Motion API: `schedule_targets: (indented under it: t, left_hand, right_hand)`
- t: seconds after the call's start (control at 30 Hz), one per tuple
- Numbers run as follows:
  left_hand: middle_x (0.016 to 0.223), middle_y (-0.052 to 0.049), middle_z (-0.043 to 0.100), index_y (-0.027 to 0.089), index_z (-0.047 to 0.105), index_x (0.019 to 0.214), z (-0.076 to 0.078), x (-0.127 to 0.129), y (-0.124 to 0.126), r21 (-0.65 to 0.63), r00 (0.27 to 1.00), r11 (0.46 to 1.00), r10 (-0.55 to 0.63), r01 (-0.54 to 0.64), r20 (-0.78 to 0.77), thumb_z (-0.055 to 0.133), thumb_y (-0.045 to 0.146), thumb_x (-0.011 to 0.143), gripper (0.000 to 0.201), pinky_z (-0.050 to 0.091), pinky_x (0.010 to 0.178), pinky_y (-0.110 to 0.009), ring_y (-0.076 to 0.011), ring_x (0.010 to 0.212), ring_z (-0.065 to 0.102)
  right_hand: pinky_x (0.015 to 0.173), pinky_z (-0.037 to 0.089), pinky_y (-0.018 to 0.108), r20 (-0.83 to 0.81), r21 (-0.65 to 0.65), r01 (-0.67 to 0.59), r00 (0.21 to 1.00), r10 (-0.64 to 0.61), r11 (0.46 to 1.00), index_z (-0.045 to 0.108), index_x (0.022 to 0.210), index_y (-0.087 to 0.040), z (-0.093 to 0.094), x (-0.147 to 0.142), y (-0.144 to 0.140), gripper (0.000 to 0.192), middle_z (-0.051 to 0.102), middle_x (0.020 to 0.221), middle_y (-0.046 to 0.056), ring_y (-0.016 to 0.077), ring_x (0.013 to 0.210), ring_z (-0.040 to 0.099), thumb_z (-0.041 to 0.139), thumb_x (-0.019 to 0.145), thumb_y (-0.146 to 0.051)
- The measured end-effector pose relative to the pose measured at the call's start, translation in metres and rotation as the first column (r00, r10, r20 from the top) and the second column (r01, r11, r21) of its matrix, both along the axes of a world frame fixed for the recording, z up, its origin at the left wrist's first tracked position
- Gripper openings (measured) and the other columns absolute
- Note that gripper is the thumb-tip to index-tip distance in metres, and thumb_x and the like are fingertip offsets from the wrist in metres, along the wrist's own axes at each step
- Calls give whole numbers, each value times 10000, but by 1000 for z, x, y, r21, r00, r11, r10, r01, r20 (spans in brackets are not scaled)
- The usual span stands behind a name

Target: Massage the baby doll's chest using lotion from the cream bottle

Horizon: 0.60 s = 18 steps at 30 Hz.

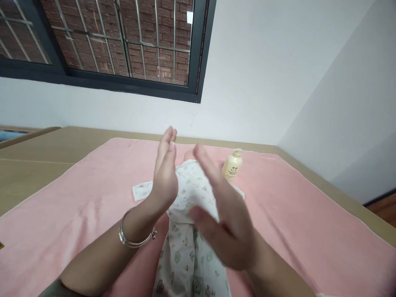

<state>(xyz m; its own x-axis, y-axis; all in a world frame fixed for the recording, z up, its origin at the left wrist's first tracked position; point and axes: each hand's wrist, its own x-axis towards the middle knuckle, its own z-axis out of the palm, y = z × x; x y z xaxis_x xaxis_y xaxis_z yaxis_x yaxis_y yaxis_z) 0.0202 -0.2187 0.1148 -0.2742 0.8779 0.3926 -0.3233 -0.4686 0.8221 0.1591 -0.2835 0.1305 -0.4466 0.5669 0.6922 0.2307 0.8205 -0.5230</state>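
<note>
Two open hands above a small figure in printed clothing on a pink blanket.

The left hand (165, 173) was raised with fingers straight and together, palm turned to the right, and a silver bangle (136, 237) sat on its wrist. The right hand (222, 210) was held flat and tilted, palm facing the left one, a little blurred. The hands were apart and held nothing. Between and under them lay the white printed clothing (188, 247) with small green figures. A pale yellow pump bottle (232, 165) stood just behind it on the pink blanket (77, 198). The blanket covered a light wooden surface (37, 152), and a dark-framed window (123, 45) showed a brick wall behind.
</note>
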Motion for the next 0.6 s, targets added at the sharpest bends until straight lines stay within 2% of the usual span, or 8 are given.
schedule_targets:
  t: [0.07, 0.13, 0.27, 0.33, 0.43, 0.5, 0.6]
  left_hand:
    - [1600, 35, 422, 355, 501, 1416, -23, 1, 24, -97, 997, 995, -22, 14, -80, 447, 424, 1011, 414, 222, 1257, -318, -171, 1529, 285]
    - [1550, -25, 491, 304, 566, 1350, -47, 1, 47, -210, 985, 978, -16, -21, -172, 473, 424, 996, 385, 254, 1244, -349, -204, 1484, 379]
    - [1321, -95, 674, 211, 687, 1101, -84, 1, 78, -264, 921, 957, 12, -124, -388, 477, 373, 976, 294, 353, 1179, -392, -269, 1329, 549]
    - [1264, -101, 697, 202, 688, 1078, -98, 3, 84, -236, 887, 960, 28, -153, -461, 474, 353, 968, 284, 374, 1157, -403, -275, 1274, 582]
    - [1276, -112, 682, 202, 665, 1129, -113, 7, 85, -175, 865, 968, 72, -181, -496, 462, 328, 967, 288, 344, 1175, -401, -260, 1280, 569]
    - [1311, -114, 661, 208, 646, 1163, -121, 10, 84, -136, 863, 972, 100, -190, -495, 426, 323, 982, 308, 301, 1203, -392, -243, 1306, 546]
    - [1401, -109, 611, 223, 623, 1220, -128, 11, 84, -110, 857, 974, 118, -198, -503, 400, 320, 992, 333, 165, 1261, -394, -221, 1404, 463]
  right_hand:
    - [1250, 284, 553, -61, -36, 149, 987, -151, 988, 281, 1581, -338, 6, 16, 7, 600, 314, 1638, -6, 270, 1523, 269, 479, 1017, -393]
    - [1223, 341, 548, -92, -90, 266, 957, -274, 960, 375, 1542, -345, 10, 31, 18, 544, 402, 1594, 5, 269, 1490, 351, 480, 1012, -404]
    - [1192, 382, 522, 9, -159, 407, 912, -411, 900, 504, 1467, -320, 5, 45, 56, 492, 538, 1494, 26, 264, 1423, 461, 506, 981, -399]
    - [1193, 378, 487, 105, -180, 449, 893, -437, 875, 530, 1452, -280, -9, 40, 81, 489, 558, 1475, 44, 252, 1410, 478, 490, 973, -371]
    - [1219, 337, 422, 280, -208, 464, 872, -402, 861, 548, 1437, -168, -45, 21, 114, 501, 526, 1500, 97, 229, 1427, 457, 429, 959, -259]
    - [1227, 315, 391, 401, -176, 402, 863, -308, 899, 544, 1433, -112, -70, 7, 131, 513, 483, 1529, 129, 223, 1457, 413, 393, 950, -194]
    - [1261, 217, 412, 518, -118, 310, 830, -208, 943, 513, 1461, -114, -98, -4, 146, 514, 465, 1543, 123, 222, 1503, 326, 351, 979, -193]
